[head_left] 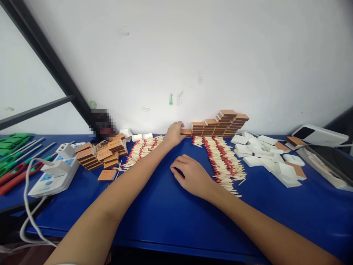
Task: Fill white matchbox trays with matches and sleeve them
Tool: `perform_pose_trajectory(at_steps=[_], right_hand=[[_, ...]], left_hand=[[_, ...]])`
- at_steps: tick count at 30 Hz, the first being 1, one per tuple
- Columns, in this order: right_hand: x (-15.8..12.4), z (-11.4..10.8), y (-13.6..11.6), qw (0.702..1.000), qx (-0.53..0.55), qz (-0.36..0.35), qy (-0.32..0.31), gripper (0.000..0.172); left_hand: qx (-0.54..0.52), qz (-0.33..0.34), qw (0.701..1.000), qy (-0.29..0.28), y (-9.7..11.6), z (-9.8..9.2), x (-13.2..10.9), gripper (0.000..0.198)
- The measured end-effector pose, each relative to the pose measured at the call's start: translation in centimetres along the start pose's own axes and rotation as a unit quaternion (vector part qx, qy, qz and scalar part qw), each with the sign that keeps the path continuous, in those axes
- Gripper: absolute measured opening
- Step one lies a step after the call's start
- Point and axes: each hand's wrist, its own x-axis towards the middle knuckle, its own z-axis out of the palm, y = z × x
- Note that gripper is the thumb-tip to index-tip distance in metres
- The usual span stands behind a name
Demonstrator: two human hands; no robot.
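Observation:
At the back of the table, my left hand point(174, 134) is closed on a matchbox point(186, 132) at the left end of a stacked row. Thumb and fingers touch its near end and top. To the right, stacked matchboxes point(211, 129) rise in steps against the wall. Lower down, my right hand point(190, 176) rests on the blue table with fingers curled together and thumb tip near them; nothing shows in it. Beside it lie rows of red-tipped matches point(224, 162). More matches point(140, 151) lie behind my left forearm, next to a heap of matchboxes point(106, 152).
White inner trays point(266, 152) lie piled at the right, near a white power bank point(320, 135) and a clear-sided case point(331, 162). On the left are a white power strip point(56, 175) with cables and green and red-handled tools point(19, 169). A wall point(154, 66) stands behind.

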Motion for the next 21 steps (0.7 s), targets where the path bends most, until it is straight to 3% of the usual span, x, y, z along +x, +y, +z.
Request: perform_pose_trajectory(at_steps=[9,12,15,18,21], right_hand=[[0.0,0.0,-0.1,1.000,-0.006,0.006,-0.008,0.020],[0.0,0.0,-0.1,1.000,-0.003,0.002,-0.005,0.019],[-0.1,0.0,0.0,1.000,-0.001,-0.009,-0.006,0.019],[-0.2,0.0,0.0,1.000,-0.002,-0.012,-0.008,0.019],[-0.2,0.0,0.0,1.000,-0.004,-0.019,-0.007,0.020]], left_hand=[[0.053,-0.031,0.998,0.009,1.1,-0.5,-1.1,0.043],[0.085,-0.034,0.996,-0.009,1.7,-1.9,-1.9,0.044],[0.117,-0.018,0.991,-0.063,1.3,-5.7,-3.3,0.041],[0.145,-0.022,0.979,-0.141,-0.8,-12.1,-5.7,0.038],[0.201,-0.066,0.964,-0.161,-4.0,-18.8,-8.6,0.049]])
